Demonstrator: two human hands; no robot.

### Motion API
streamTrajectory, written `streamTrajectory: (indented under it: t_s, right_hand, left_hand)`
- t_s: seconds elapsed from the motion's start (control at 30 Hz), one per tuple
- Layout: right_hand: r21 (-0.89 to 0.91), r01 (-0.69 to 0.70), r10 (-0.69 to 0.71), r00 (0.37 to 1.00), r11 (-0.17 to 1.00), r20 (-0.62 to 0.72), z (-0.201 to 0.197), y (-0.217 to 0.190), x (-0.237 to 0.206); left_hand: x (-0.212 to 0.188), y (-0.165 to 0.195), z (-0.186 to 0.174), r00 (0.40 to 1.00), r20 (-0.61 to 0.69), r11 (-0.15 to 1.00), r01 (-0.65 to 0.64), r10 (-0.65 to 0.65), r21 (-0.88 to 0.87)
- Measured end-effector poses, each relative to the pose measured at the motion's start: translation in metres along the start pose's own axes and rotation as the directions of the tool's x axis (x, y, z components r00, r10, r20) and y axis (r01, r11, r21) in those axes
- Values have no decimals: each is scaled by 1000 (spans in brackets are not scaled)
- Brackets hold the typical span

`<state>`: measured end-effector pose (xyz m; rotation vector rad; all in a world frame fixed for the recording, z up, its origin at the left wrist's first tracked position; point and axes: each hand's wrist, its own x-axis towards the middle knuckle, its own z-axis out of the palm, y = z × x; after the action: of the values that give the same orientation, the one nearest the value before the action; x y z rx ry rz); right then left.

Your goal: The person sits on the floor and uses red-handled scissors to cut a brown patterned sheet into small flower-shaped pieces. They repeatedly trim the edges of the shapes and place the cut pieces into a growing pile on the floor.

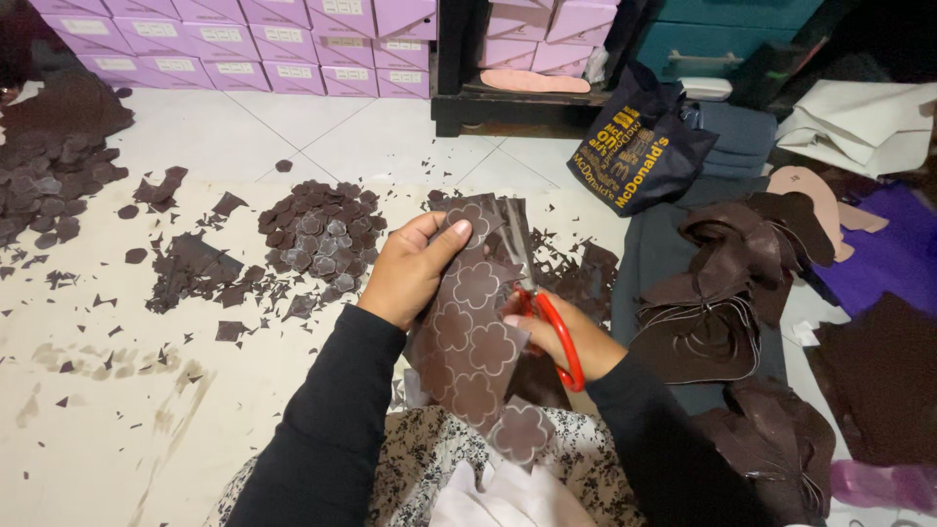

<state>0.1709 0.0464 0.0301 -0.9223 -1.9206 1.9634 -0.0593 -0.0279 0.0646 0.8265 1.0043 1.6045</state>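
My left hand (410, 268) grips a long strip of dark brown material (468, 337) marked with pale flower outlines, thumb over its upper end. My right hand (566, 337) holds red-handled scissors (547, 317), whose blades point up along the strip's right edge near its top. The strip's lower end hangs over my lap, ending in a flower shape (522, 431). Both sleeves are black.
A heap of cut brown flower pieces (322, 234) lies beyond my left hand, with more scraps (190, 268) and a bigger pile (49, 171) at the far left. Stacked brown cut sheets (722, 293) sit to the right. Lilac boxes (244, 44) and a dark bag (639, 146) stand behind.
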Motion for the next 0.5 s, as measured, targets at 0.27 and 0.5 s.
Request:
streamTrajectory:
  t_s: [0.27,0.5]
  right_hand:
    - [-290,411,-398,911,864,106,3,15,5]
    - [-79,276,-271,960,958,69,7,19,9]
  left_hand:
    - [-1,-13,8,992,-76,991,-93,101,92]
    - [-3,-15,18,983,-180,999,-40,38,-6]
